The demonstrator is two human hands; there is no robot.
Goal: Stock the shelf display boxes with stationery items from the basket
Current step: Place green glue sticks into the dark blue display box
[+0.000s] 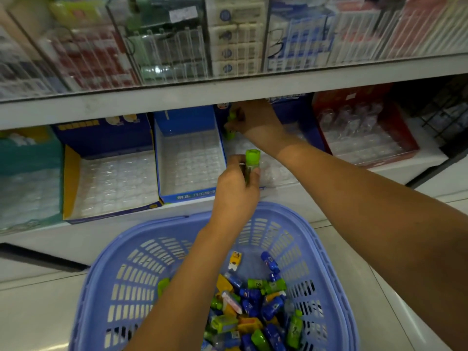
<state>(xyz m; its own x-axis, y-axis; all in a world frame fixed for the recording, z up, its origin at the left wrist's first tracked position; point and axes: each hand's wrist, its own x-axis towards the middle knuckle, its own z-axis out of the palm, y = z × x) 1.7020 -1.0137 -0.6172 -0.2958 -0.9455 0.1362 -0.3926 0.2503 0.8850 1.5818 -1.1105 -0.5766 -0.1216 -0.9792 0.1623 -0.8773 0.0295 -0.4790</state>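
A blue plastic basket (121,279) on the floor holds several small green, blue and orange stationery items (255,307). My left hand (235,188) grips a green capped item (251,163) upright above the basket's far rim. My right hand (255,120) reaches under the upper shelf into a blue display box (293,110) and holds another green item (231,122) at the box's back left. The clear insert tray (276,171) of that box shows below my right wrist.
Two more blue display boxes with clear cell inserts, one (190,160) just left of my hands and one yellow-sided (111,183) further left. A red box (364,133) of clear items stands to the right. The white upper shelf edge (177,95) overhangs the boxes.
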